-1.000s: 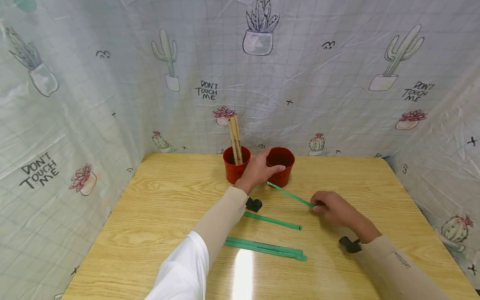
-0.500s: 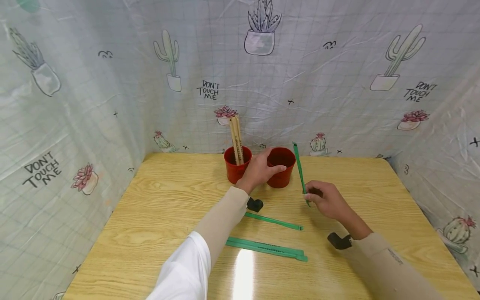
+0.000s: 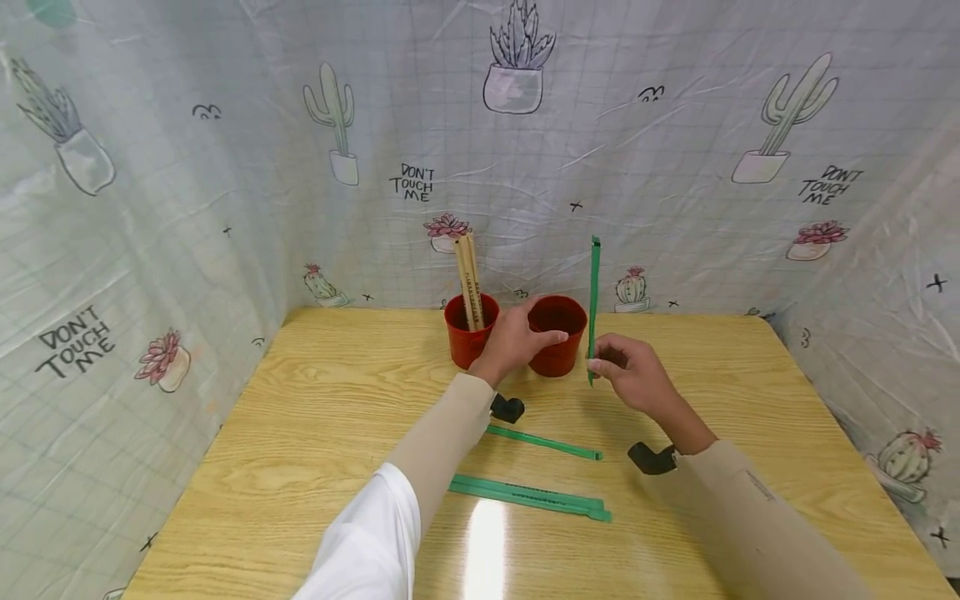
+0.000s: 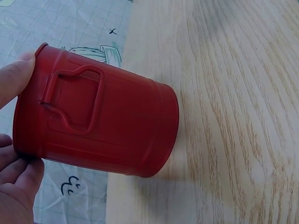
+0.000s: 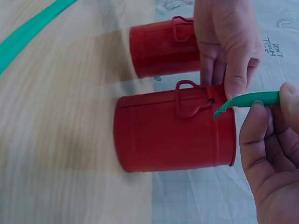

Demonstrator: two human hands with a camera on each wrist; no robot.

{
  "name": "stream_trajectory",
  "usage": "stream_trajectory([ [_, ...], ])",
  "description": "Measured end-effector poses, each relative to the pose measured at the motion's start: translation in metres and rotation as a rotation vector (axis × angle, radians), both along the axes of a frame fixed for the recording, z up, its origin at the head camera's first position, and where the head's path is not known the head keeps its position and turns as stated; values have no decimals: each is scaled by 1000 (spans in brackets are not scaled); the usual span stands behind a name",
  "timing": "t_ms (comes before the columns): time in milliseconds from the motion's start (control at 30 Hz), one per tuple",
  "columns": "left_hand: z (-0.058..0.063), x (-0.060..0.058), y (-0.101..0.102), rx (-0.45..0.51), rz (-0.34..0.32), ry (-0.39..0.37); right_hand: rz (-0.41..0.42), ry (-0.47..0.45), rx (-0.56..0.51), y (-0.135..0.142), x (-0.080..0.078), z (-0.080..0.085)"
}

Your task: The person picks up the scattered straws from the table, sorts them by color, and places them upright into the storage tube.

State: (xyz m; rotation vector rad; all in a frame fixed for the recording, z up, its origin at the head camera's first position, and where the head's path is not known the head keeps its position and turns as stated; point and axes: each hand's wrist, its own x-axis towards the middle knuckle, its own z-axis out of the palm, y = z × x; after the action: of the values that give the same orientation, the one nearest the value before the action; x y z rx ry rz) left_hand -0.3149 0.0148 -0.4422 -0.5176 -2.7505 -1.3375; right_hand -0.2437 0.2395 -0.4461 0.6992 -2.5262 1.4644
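Note:
In the head view my left hand grips the right-hand red metal bucket by its rim, thumb on the near side. The left wrist view shows the same bucket standing upright with a wire handle on its side, finger and thumb at the rim. My right hand pinches a slim green wrapped stick near its lower end and holds it upright, just right of the bucket. In the right wrist view, the stick's lower tip sticks out below the fingers and overlaps the bucket's rim.
A second red bucket at left holds several tan printed sticks. One green stick lies on the wooden table, with more green printed sticks nearer the front. A cactus-print curtain hangs close behind the buckets.
My right hand has moved left and farther back towards the bucket, and the green stick has swung from slanting low to upright. The left hand keeps its grip on the bucket.

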Motion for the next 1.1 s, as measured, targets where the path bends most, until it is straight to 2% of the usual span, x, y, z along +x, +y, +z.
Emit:
stream_trajectory([
  [367, 0, -1, 0, -8, 15, -5, -51, 27, -9, -16, -22, 14],
  [600, 1, -2, 0, -1, -10, 10, -89, 47, -7, -22, -36, 26],
  [900, 1, -2, -1, -3, -23, 12, -164, 15, 50, -34, -54, 44],
  [1100, 1, -2, -1, 8, -29, 9, -195, 7, 61, -43, -66, 45],
])
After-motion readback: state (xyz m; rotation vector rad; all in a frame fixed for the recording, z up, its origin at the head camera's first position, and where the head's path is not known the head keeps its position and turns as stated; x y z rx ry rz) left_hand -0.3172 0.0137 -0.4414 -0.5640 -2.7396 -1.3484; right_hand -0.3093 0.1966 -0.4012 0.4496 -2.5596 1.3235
